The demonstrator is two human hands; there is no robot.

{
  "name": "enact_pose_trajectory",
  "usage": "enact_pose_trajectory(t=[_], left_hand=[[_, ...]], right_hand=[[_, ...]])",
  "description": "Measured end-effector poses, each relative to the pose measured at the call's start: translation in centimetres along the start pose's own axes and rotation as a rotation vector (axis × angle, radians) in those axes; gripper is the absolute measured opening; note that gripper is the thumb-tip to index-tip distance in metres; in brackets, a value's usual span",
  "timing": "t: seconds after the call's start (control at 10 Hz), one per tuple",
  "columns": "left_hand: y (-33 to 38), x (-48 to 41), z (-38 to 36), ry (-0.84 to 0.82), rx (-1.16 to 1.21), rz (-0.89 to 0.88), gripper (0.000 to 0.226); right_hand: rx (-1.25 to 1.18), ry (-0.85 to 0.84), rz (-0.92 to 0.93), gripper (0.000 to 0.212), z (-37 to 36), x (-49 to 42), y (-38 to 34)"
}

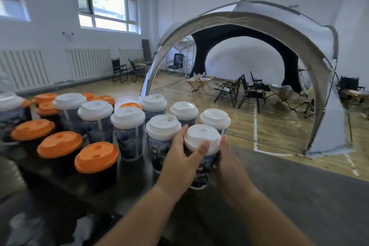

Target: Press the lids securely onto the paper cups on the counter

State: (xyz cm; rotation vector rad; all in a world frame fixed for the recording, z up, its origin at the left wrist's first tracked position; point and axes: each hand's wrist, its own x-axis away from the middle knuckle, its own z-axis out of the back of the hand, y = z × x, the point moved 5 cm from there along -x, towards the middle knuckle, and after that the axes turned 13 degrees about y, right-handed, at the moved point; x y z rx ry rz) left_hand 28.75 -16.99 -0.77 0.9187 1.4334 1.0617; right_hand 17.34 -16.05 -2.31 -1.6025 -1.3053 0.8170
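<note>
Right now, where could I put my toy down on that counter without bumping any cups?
Right of the cup held by the left hand and right hand, the dark counter is bare. The left is crowded with orange-lidded cups and white-lidded cups.

Ahead and to the right of the hands, a large grey dome tent (pixel 279 32) stands on a pale wooden floor (pixel 239 126) marked with white lines. Under its arch sit black folding chairs (pixel 249 92) and a low wooden table (pixel 200 82). Ahead and to the left, daylight comes through a wide window (pixel 111 8) in the white wall, above white radiators (pixel 87 64). Two more folding chairs (pixel 127 70) stand below it.
</note>
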Motion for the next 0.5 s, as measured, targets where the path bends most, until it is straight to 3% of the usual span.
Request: enact_pose_trajectory(t=[0.2, 0.5], left_hand=[[-0.5, -0.1, 0.1, 0.031, 0.009, 0.008, 0.083], [-2.2, 2.3, 0.9, 0.099, -0.021, -0.118, 0.093]], right_hand=[[0.084, 0.085, 0.039, 0.033, 0.4, -0.2, 0.7], [0.121, 0.15, 0.018, 0.032, 1.2, 1.2, 0.3]])
